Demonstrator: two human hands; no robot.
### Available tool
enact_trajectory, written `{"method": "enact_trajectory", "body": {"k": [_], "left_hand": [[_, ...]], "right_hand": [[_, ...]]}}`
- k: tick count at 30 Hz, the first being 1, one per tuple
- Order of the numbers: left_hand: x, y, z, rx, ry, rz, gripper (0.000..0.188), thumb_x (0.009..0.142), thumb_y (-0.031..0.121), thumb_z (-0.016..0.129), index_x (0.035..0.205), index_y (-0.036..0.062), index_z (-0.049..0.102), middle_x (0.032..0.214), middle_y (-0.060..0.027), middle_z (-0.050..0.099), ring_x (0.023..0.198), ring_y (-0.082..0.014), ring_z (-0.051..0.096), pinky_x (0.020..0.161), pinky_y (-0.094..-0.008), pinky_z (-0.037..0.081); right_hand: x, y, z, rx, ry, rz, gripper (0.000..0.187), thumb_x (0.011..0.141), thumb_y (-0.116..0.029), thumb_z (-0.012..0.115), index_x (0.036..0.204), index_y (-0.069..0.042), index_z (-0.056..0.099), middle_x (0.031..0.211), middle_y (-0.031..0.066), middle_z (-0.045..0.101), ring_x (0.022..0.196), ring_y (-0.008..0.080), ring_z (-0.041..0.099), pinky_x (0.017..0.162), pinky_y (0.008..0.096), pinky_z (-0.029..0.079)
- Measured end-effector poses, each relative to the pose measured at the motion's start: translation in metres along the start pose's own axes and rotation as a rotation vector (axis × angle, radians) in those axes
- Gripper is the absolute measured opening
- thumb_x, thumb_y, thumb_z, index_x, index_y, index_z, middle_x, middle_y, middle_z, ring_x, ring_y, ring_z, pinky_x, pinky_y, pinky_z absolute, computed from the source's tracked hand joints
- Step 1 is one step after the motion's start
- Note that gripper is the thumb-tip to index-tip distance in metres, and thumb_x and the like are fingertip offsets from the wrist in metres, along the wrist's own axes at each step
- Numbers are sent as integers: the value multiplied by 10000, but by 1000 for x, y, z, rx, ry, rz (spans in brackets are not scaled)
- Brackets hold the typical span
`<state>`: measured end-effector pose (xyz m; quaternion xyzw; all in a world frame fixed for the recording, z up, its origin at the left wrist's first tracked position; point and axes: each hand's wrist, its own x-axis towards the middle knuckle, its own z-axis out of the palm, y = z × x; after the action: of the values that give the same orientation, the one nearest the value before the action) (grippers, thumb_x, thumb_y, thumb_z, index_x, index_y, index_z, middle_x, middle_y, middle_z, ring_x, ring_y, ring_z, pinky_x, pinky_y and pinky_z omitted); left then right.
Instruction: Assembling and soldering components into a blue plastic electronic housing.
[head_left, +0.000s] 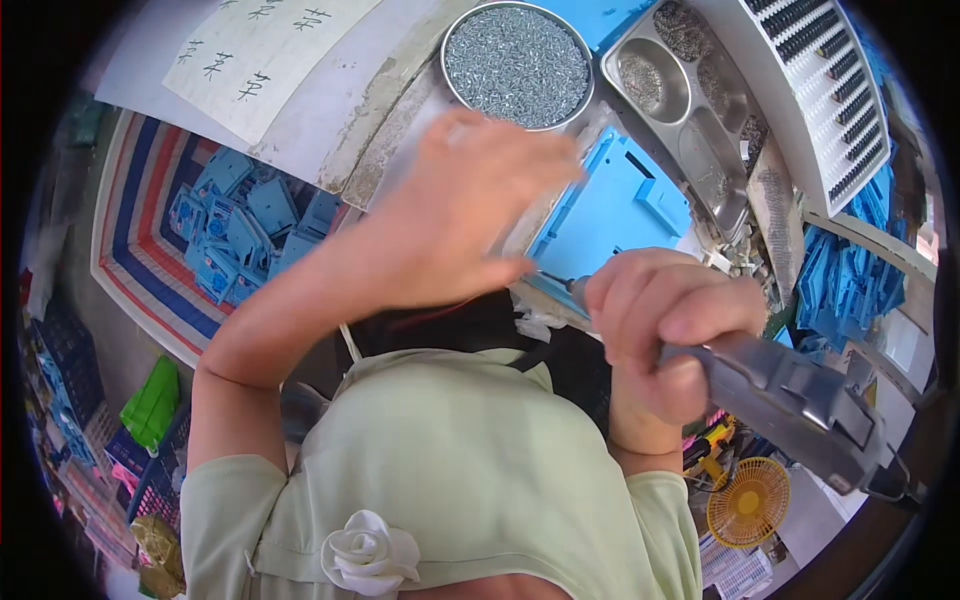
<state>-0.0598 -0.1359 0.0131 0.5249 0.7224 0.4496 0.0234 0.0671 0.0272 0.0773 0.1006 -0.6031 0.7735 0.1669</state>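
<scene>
My right hand (670, 320) is wrapped around a grey electric screwdriver (800, 400). Its thin bit points left, over the near edge of a flat blue plastic panel (610, 215). Whether the tip touches the panel cannot be made out. My left hand (490, 195), smeared by motion, hovers at the panel's left side with the thumb apart from the stretched fingers. Nothing shows in it. Just beyond that hand stands a round metal bowl (518, 65) full of small silver screws.
A divided metal tray (715, 165) holds small parts at the right, beside a white rack (830, 90) with rows of black pieces. Blue plastic pieces (240, 225) fill a striped-lined container on the left; more blue parts (850, 280) are piled right. A yellow fan (748, 502) stands lower right.
</scene>
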Motion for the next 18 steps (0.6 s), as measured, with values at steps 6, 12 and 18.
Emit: {"method": "enact_trajectory", "body": {"k": [6, 12, 18], "left_hand": [[-9, -16, -12, 17, 40, -51, 446, 779, 2, 663, 1220, 71, 652, 1247, -120, 658, 1154, -335, 591, 1059, -450, 405], [9, -18, 21, -56, 52, -1, 328, 799, -20, 646, 1118, 51, 667, 1133, -128, 662, 1053, -348, 604, 931, -449, 477], [40, 17, 61, -164, -160, 258, 301, 790, 59, 723, 1089, 48, 689, 1159, -100, 663, 1008, -321, 603, 885, -439, 492]], "right_hand": [[-14, 25, 13, -194, -49, -46, 248, 920, -155, 727, 943, -65, 497, 603, 40, 545, 498, 195, 528, 544, 363, 487], [-13, 30, 6, -261, -125, -57, 205, 900, -103, 702, 971, -68, 513, 617, 47, 558, 507, 215, 543, 553, 366, 502], [-40, -53, -60, -226, 160, -254, 271, 962, -270, 592, 1185, -122, 552, 569, -60, 455, 491, 129, 435, 500, 304, 369]]}}
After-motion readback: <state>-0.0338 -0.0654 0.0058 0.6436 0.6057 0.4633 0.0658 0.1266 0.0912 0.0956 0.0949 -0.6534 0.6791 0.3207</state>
